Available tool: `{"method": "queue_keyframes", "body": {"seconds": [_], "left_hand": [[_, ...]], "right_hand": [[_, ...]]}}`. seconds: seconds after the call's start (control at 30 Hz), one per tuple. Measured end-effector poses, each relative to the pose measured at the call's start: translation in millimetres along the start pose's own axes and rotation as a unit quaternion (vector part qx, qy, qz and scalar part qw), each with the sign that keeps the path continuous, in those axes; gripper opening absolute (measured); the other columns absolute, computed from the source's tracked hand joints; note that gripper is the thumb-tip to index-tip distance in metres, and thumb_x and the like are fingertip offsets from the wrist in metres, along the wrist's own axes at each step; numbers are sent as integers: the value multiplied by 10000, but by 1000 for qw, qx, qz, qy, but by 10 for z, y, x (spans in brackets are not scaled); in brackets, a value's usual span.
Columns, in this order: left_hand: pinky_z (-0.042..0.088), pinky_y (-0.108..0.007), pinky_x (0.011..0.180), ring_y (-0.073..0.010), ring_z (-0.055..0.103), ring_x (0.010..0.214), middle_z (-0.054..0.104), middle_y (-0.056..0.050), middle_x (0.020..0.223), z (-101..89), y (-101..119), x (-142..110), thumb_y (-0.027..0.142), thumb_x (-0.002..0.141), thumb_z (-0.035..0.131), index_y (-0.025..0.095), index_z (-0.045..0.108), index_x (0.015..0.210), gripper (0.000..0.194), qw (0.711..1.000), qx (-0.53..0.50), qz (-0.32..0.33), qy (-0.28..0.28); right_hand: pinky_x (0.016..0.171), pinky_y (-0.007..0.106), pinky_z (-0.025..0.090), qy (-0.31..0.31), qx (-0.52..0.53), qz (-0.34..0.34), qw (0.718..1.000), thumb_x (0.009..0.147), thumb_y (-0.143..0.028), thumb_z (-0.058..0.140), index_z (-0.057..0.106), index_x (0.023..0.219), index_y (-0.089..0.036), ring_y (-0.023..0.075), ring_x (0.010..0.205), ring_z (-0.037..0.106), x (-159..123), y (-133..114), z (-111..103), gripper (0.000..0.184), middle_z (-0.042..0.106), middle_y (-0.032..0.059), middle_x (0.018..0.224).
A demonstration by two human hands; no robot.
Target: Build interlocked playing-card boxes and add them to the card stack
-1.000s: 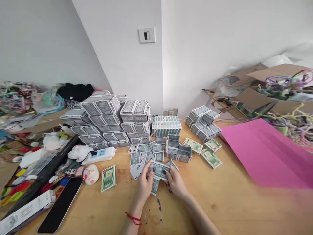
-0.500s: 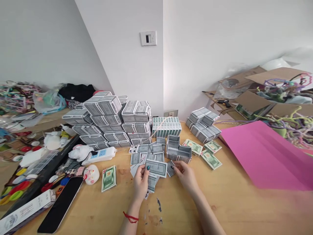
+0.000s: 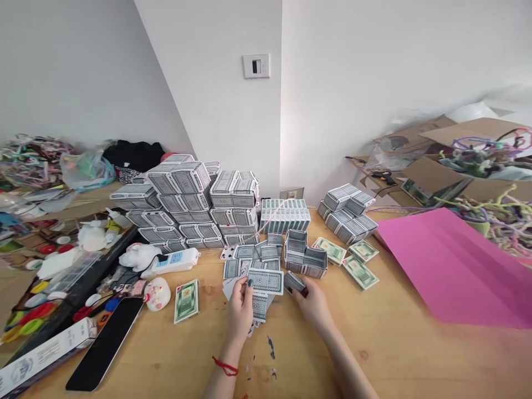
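My left hand (image 3: 241,302) is closed on a blue-grey patterned playing card (image 3: 268,281), thumb on top, above a loose spread of cards. To its right, my right hand (image 3: 312,300) pinches a small folded card (image 3: 293,281) with the same pattern. Under and behind the hands lie loose playing cards (image 3: 269,252), most of them face down. Just beyond the right hand stands an L-shaped block of folded cards (image 3: 305,257). A large stack of folded-card blocks (image 3: 195,202) rises at the back left, and a smaller one (image 3: 348,213) sits at the back right.
Green card boxes (image 3: 361,271) lie right of the hands, another box (image 3: 187,301) to the left. A row of boxes (image 3: 285,216) stands behind. Pink paper (image 3: 453,266) covers the right side. A phone (image 3: 106,343) and a power strip (image 3: 177,261) are on the left.
The small card in my right hand has turned and now looks more folded, and the right fingers have shifted their pinch. My left hand holds its card nearly still; the view has shifted slightly.
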State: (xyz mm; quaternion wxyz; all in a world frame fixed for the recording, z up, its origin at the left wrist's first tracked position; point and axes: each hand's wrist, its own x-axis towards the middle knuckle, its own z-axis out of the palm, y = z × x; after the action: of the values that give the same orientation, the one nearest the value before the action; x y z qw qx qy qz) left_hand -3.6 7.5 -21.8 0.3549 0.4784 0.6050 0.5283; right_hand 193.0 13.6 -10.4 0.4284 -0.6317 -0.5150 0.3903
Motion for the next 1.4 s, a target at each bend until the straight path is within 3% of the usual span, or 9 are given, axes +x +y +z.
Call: {"method": "queue_keyframes", "body": {"seconds": [0.07, 0.17, 0.23, 0.33, 0.57, 0.73, 0.9, 1.1, 1.4], "left_hand": [[466, -284, 672, -185, 593, 767, 632, -78, 881, 4, -34, 12, 424, 805, 474, 171, 524, 1012, 331, 1000, -8, -5, 12], [466, -298, 716, -191, 595, 804, 631, -86, 914, 4, -52, 22, 436, 796, 483, 171, 527, 1021, 351, 1000, -11, -5, 19], [470, -295, 687, -189, 595, 769, 631, -79, 879, 2, -43, 22, 457, 789, 484, 169, 529, 1022, 373, 1000, -9, -8, 18], [466, -283, 622, -181, 583, 696, 620, -61, 813, -4, -27, 19, 490, 778, 484, 166, 534, 1025, 411, 1000, -3, -21, 23], [468, -285, 625, -179, 577, 693, 605, -59, 804, -17, -76, 46, 517, 760, 498, 160, 538, 1038, 454, 998, -9, -33, 60], [474, -294, 639, -181, 582, 712, 610, -72, 835, -25, -68, 43, 504, 765, 500, 161, 537, 1046, 444, 997, -3, -35, 63], [473, -298, 647, -193, 590, 743, 620, -87, 865, -30, -60, 62, 509, 772, 479, 151, 520, 1063, 463, 996, -7, -54, 72], [480, -316, 687, -211, 606, 804, 628, -111, 939, -25, -79, 72, 506, 762, 492, 150, 518, 1068, 470, 996, -12, -45, 70], [486, -312, 674, -206, 613, 770, 636, -95, 876, -31, -77, 56, 513, 752, 510, 154, 535, 1042, 462, 998, 5, -23, 59]], "right_hand": [[529, 268, 400, -10, 41, 12, 999, 614, -284, 606, 543, 638, -196, 191, 568, 550, 29, 10, -22, 111, 571, -7, 564], [535, 276, 449, -31, 100, 21, 994, 631, -359, 613, 530, 716, -189, 197, 613, 598, 55, 18, -4, 208, 638, 17, 657], [540, 290, 481, -45, 136, 25, 989, 641, -422, 611, 522, 793, -186, 205, 650, 621, 56, 19, 31, 294, 668, 45, 753], [493, 283, 481, -61, 181, 34, 981, 630, -462, 641, 497, 858, -189, 183, 577, 605, 39, 0, 70, 384, 655, 32, 710], [627, 317, 495, -117, 191, 20, 974, 661, -470, 654, 532, 741, -177, 200, 644, 605, -36, -167, 17, 327, 631, 23, 680], [614, 371, 521, -188, 280, 70, 939, 653, -484, 675, 505, 795, -185, 232, 651, 654, -65, -185, 43, 373, 657, 48, 757], [501, 303, 505, -195, 303, 71, 930, 664, -456, 687, 509, 851, -172, 197, 587, 647, -50, -114, 48, 384, 653, 38, 731], [494, 295, 506, -195, 315, 82, 925, 635, -480, 699, 504, 839, -172, 193, 546, 651, -42, -122, 32, 418, 649, 19, 672], [493, 301, 514, -207, 299, 85, 928, 633, -499, 688, 486, 836, -181, 191, 531, 650, -37, -101, 51, 428, 650, 12, 671]]}}
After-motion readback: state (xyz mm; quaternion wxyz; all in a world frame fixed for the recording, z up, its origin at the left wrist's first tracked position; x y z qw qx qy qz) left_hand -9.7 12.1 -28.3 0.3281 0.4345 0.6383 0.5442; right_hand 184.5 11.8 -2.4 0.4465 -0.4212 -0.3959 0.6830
